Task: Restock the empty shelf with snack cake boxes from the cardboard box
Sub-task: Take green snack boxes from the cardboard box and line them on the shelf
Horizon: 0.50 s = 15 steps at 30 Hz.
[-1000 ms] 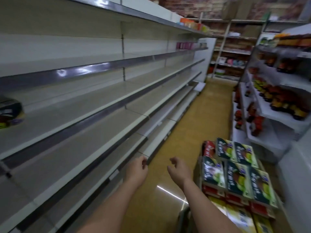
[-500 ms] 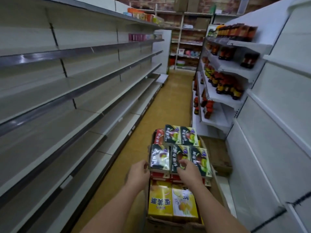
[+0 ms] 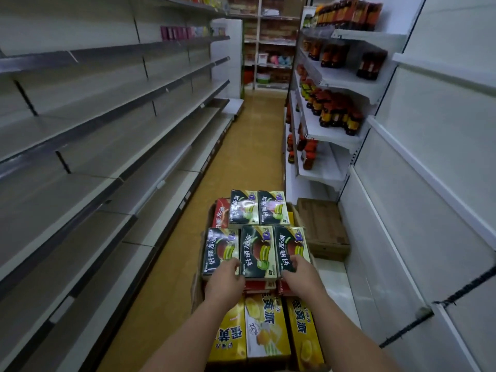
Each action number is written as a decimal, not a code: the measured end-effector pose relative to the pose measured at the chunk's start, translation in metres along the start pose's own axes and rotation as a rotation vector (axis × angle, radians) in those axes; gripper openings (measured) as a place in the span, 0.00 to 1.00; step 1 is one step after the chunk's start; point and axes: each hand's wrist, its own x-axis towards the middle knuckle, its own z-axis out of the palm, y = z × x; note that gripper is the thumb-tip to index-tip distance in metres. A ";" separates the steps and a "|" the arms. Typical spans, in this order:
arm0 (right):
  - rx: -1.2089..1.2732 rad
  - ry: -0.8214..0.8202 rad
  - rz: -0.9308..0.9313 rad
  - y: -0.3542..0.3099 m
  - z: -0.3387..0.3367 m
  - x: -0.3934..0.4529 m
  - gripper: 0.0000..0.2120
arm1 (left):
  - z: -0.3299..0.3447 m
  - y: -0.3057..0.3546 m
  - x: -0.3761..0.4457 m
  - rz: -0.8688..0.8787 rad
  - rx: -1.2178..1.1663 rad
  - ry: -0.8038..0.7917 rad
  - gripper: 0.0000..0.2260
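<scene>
Five dark snack boxes point(image 3: 258, 252) top the stack in the carton point(image 3: 196, 288) on the aisle floor point(image 3: 249, 157), over red boxes point(image 3: 221, 212) and, nearest the camera, yellow boxes point(image 3: 265, 331). Left hand point(image 3: 225, 281) rests on the near edge of the left dark box, fingers curled over it; right hand point(image 3: 300, 272) grips the near edge of the right dark box. Left of the carton run bare grey shelves point(image 3: 107, 135); right of it, white shelving point(image 3: 335, 84) with bottles point(image 3: 335, 114) and a closed brown case point(image 3: 322, 226) on the floor.
</scene>
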 end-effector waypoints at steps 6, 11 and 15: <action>-0.038 -0.026 0.075 0.001 0.007 0.047 0.27 | 0.014 0.000 0.051 -0.022 -0.034 -0.074 0.23; -0.069 -0.034 0.143 0.007 0.014 0.075 0.29 | 0.031 -0.002 0.084 -0.126 -0.042 -0.125 0.28; -0.107 0.001 0.199 0.016 0.016 0.094 0.29 | 0.045 0.001 0.099 -0.217 -0.076 -0.126 0.33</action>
